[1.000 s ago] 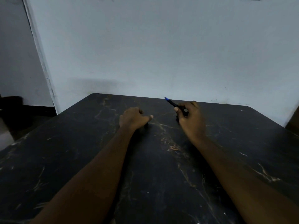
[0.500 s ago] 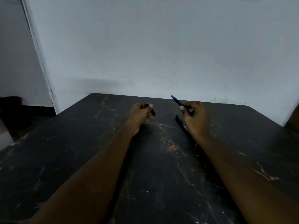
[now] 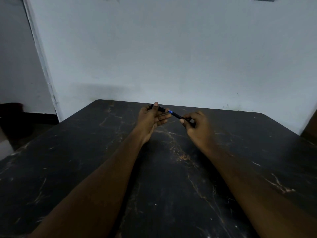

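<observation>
- The left hand (image 3: 151,118) pinched the black cap (image 3: 161,109).
- The right hand (image 3: 197,127) gripped the pen (image 3: 176,115), blue tip just beside the cap's open end.

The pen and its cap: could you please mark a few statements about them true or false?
1. The right hand holds a pen with a blue tip. True.
2. The left hand pinches a black cap. True.
3. Both hands lie flat on the table. False: both are held above the dark table.
4. The cap covers the pen's tip. False: the blue tip is bare, just beside the cap's open end.
</observation>
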Demonstrator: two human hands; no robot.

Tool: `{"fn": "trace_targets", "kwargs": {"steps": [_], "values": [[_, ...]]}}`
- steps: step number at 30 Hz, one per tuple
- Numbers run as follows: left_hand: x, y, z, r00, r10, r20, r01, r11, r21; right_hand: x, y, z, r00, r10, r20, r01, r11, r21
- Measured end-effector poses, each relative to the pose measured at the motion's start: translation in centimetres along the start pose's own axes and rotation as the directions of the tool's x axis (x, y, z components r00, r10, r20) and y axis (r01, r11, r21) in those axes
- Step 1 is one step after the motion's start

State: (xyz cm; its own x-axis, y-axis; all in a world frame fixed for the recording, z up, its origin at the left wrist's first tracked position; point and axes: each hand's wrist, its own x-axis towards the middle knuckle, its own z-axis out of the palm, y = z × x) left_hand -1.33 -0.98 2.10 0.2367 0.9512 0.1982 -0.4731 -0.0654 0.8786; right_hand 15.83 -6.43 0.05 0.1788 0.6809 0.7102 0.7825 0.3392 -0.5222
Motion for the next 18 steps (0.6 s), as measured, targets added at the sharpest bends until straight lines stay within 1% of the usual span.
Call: {"fn": "trace_targets", "kwargs": {"steps": [11, 14, 18], "values": [[0.18, -0.73, 0.25, 0.998, 0.016, 0.059, -0.018, 0.999, 0.033, 0.05, 0.11, 0.34, 0.999, -0.034, 0.006, 0.034, 0.999, -0.005], [0.23, -0.85, 0.32, 0.997, 0.019, 0.071, -0.025, 0.997, 0.079, 0.03, 0.01, 0.39, 1.000, -0.029, 0.004, 0.029, 1.000, -0.006], [0.31, -0.86, 0.27, 0.997, 0.072, 0.027, -0.075, 0.979, 0.187, -0.07, -0.20, 0.27, 0.999, -0.044, 0.004, 0.044, 0.999, 0.002]]}}
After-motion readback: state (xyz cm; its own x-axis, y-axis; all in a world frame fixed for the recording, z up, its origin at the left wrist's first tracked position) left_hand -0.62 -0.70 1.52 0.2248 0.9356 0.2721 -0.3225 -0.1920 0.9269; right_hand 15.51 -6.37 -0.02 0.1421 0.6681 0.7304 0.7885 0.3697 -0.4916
